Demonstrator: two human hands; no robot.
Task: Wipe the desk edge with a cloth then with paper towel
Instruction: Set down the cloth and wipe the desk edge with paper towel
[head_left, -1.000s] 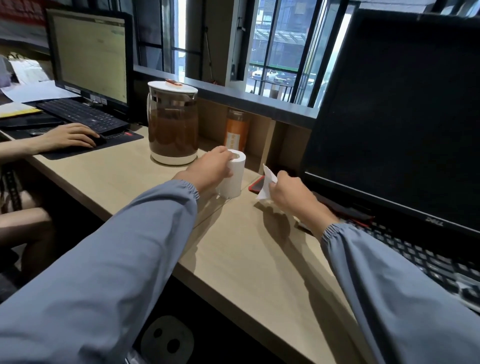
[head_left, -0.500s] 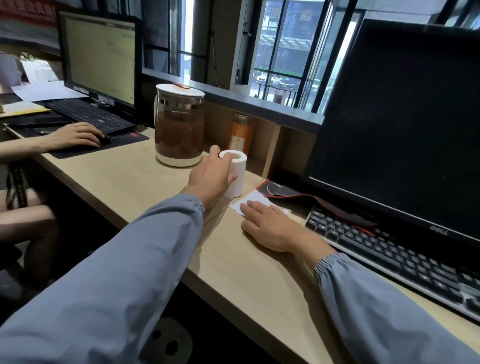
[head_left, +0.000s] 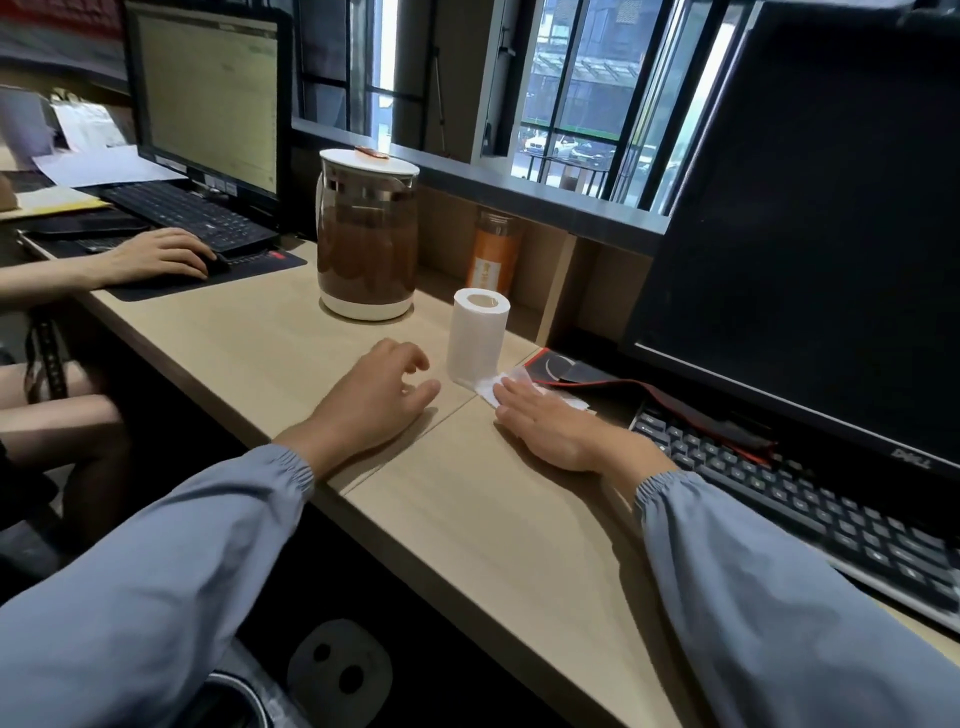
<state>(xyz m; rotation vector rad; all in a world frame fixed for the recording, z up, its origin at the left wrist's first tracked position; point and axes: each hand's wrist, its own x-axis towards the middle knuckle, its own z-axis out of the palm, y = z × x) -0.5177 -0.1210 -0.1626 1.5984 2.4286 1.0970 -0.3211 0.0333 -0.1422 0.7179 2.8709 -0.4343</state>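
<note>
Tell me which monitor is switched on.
The far-left monitor, beside the kettle, shows a lit page; the right monitor is black.

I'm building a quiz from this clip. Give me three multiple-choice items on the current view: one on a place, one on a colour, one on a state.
1. Where does the paper roll stand?
A. right of the jug
B. on the keyboard
C. left of the jug

2. What colour are the sleeves?
A. red
B. grey-blue
C. yellow

3. What is the right hand doing?
A. gripping the roll
B. lying flat on a paper sheet
C. typing

Answers:
1 A, the roll stands upright just right of the jug.
2 B, both sleeves are grey-blue.
3 B, the palm is down with fingers on the sheet.
</note>
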